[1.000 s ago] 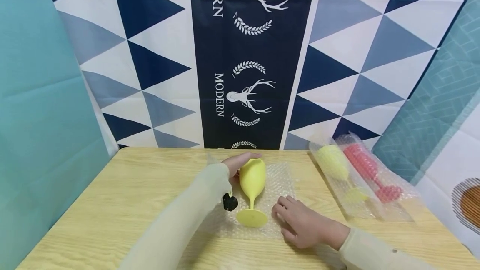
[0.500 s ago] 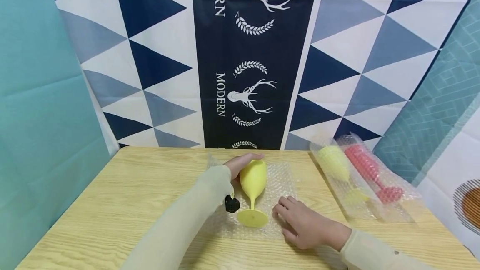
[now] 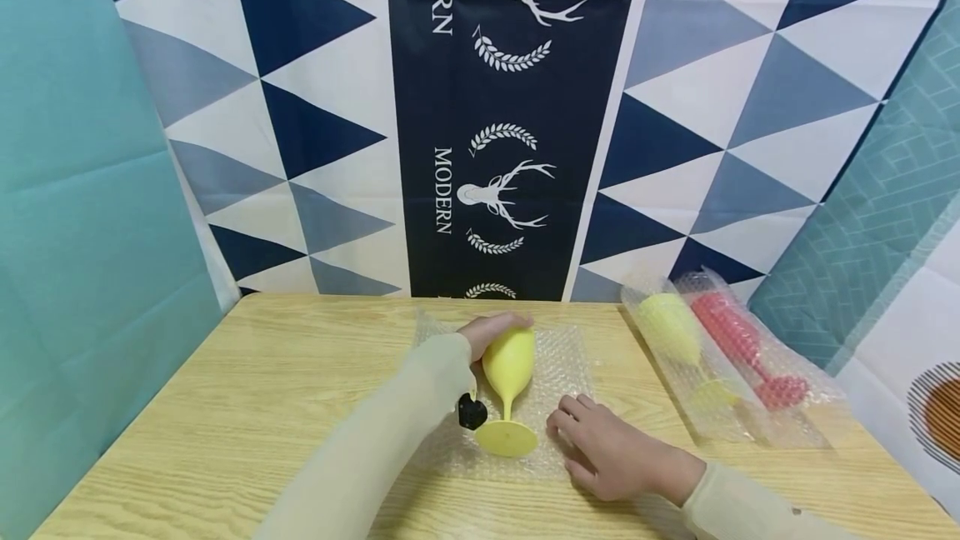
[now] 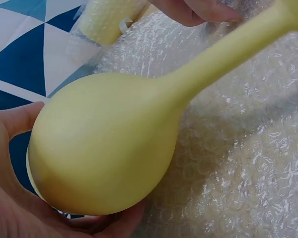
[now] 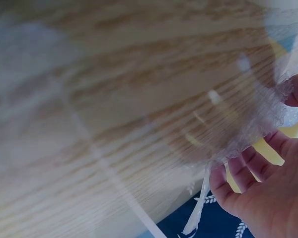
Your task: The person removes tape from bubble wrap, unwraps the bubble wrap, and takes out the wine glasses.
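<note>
A yellow goblet (image 3: 510, 367) lies over the bubble wrap (image 3: 562, 365), its foot towards me and its bowl pointing away. My left hand (image 3: 491, 333) grips the bowl at the rim end; in the left wrist view the thumb is on one side and the other fingers curl beneath the bowl (image 4: 104, 144). The goblet's stem (image 4: 228, 54) is untouched. At the wrap's right edge my right hand (image 3: 600, 448) rests with bent fingers. In the right wrist view that hand (image 5: 273, 198) holds the sheet's edge (image 5: 243, 146) between thumb and fingers.
At the table's right side lie two goblets in bubble wrap, a yellow one (image 3: 667, 327) and a red one (image 3: 731, 332). The wooden table (image 3: 225, 407) meets a patterned cloth backdrop (image 3: 337, 190) at the rear. A small black device (image 3: 472, 412) is at the left cuff.
My left hand has shifted slightly right and towards me, and the goblet's bowl end comes a little nearer with it. My right hand stays in place on the bubble wrap.
</note>
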`<action>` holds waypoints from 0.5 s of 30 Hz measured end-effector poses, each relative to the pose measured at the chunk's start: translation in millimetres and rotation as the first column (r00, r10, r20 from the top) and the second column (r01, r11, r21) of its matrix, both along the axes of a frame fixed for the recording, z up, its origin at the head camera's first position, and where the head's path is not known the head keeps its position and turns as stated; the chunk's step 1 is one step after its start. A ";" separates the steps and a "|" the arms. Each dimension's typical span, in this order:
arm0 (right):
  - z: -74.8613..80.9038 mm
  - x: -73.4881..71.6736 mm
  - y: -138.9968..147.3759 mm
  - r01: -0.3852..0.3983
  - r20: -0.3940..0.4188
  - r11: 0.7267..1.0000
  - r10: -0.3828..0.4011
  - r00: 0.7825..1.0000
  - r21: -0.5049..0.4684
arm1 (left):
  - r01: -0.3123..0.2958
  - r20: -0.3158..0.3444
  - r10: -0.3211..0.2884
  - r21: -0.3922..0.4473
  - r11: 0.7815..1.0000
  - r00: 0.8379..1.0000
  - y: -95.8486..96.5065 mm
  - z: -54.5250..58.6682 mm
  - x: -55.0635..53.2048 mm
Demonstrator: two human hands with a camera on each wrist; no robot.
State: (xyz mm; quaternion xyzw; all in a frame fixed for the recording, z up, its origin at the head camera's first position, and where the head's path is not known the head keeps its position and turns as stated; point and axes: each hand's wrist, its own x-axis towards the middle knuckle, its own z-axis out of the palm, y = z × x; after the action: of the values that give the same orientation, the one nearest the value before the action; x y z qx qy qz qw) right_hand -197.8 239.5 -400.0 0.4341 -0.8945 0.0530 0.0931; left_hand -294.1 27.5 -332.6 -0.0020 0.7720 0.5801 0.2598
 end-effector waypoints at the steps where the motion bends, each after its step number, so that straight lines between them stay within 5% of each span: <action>1: 0.0 -0.1 -0.2 -0.002 -0.003 1.000 0.002 1.000 -0.003 | -0.002 -0.008 0.002 -0.007 1.000 1.000 0.2 -0.4 0.1; 4: 0.1 -0.3 -0.7 -0.007 -0.006 1.000 0.007 1.000 -0.009 | -0.016 -0.028 0.015 -0.049 0.999 1.000 1.7 -2.8 -2.3; 15: 0.4 1.6 -0.4 -0.004 -0.012 1.000 0.004 1.000 -0.012 | 0.005 0.029 -0.006 0.010 1.000 1.000 2.2 -18.9 -25.5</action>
State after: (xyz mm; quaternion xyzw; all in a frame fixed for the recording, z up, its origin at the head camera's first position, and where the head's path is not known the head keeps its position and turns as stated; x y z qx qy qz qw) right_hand -196.2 239.1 -399.6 0.4355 -0.8927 0.0562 0.1010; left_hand -319.6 29.6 -351.5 -0.0070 0.7651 0.5832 0.2727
